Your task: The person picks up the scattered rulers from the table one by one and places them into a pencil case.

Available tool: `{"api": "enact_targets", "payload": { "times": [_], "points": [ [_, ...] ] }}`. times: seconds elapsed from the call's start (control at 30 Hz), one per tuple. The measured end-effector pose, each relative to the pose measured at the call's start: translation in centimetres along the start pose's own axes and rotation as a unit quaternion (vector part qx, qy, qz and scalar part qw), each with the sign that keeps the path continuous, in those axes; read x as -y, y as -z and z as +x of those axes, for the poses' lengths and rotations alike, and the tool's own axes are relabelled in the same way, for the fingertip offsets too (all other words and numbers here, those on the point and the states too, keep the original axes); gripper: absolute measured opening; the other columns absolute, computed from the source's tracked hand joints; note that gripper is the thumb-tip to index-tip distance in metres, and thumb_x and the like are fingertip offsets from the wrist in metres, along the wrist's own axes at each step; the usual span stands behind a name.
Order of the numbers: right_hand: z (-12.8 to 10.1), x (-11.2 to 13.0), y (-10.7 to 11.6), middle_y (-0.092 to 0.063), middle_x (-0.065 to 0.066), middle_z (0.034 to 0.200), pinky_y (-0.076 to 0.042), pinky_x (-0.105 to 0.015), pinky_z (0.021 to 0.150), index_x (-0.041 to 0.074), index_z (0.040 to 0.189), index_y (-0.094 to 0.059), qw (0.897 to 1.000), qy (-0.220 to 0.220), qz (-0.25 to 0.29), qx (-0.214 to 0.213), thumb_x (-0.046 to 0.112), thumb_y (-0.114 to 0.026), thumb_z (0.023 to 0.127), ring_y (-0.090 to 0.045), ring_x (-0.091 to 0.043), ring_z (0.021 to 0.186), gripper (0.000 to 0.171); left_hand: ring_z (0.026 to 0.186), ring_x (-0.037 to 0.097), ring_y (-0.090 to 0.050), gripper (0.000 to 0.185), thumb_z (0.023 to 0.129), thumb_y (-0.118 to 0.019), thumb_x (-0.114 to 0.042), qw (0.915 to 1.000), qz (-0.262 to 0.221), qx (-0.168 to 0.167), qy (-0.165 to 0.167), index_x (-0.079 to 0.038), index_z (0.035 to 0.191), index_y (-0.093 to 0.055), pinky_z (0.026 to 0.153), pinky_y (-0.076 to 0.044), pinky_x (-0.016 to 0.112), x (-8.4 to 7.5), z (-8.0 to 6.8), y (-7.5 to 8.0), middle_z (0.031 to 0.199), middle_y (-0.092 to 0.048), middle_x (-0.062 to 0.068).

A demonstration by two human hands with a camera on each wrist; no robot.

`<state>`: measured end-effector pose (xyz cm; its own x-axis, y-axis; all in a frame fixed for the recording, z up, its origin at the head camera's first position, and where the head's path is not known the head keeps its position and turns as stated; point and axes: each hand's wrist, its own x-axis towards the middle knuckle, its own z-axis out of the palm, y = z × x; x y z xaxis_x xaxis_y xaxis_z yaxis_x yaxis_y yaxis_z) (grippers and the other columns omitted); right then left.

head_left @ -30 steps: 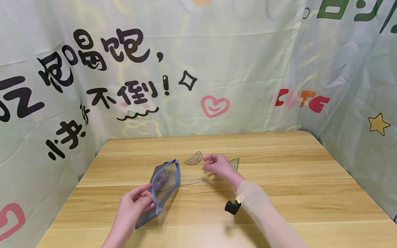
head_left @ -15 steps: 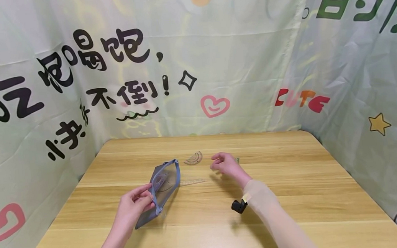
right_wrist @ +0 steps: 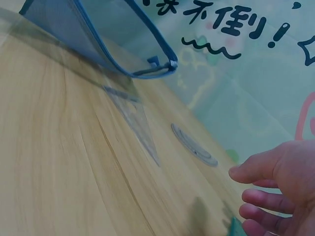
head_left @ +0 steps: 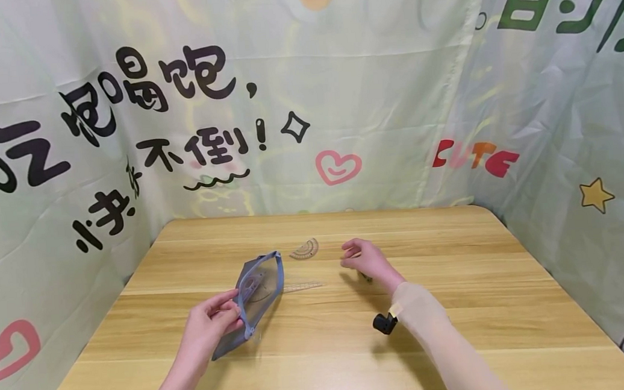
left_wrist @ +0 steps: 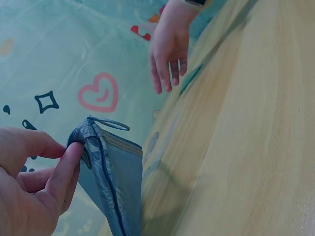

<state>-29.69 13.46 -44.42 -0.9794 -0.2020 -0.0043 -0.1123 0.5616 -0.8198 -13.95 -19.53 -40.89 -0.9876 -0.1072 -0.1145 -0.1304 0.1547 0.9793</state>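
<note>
Nearest, the left hand [head_left: 208, 326] pinches the blue mesh pouch [head_left: 256, 295] upright by its zipper end, and it may flop shut if that pinch slackens, while farther right the right hand [head_left: 364, 261], fingers relaxed and empty, hovers over a green ruler [right_wrist: 235, 227] that could skid on the table [head_left: 461, 305].

We see a blue mesh pouch [head_left: 256, 295], a light wood-grain bench [head_left: 459, 281], a clear protractor [head_left: 305, 249], and a pale green backdrop [head_left: 381, 93] with black lettering and pink hearts.
</note>
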Motion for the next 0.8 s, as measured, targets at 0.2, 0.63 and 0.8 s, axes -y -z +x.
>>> {"api": "enact_targets", "payload": {
  "times": [0.2,0.63,0.8],
  "points": [
    [0.2,-0.5,0.9,-0.063,-0.023,0.12,-0.058,-0.043,0.091,-0.002,0.13,-0.058,1.0,0.017,-0.016,0.012,0.01,-0.069,0.09,-0.064,-0.034,0.107,0.043,0.08,0.004,-0.064,0.044,0.093,-0.061,-0.003,1.0,0.0,-0.005,0.003,0.005,0.136,-0.054,0.077,-0.062,0.019,0.0,0.1,-0.1,0.094,-0.06,0.004],
    [0.7,-1.4,2.7,-0.06,-0.023,0.128,-0.058,-0.045,0.091,0.0,0.133,-0.056,0.994,0.063,-0.066,0.058,0.01,-0.069,0.091,-0.062,-0.034,0.109,0.044,0.08,0.005,-0.064,0.044,0.093,-0.062,-0.002,1.0,0.0,-0.007,0.004,0.005,0.136,-0.054,0.076,-0.062,0.019,0.3,0.2,-0.1,0.094,-0.059,0.004],
    [1.1,-2.0,3.3,-0.059,-0.021,0.131,-0.055,-0.048,0.095,0.002,0.133,-0.057,0.991,0.081,-0.077,0.077,0.012,-0.069,0.092,-0.06,-0.035,0.114,0.044,0.079,0.005,-0.064,0.044,0.093,-0.061,-0.002,1.0,0.001,-0.004,0.004,0.005,0.136,-0.054,0.076,-0.062,0.019,0.4,0.2,0.0,0.094,-0.059,0.003]
  ]
}}
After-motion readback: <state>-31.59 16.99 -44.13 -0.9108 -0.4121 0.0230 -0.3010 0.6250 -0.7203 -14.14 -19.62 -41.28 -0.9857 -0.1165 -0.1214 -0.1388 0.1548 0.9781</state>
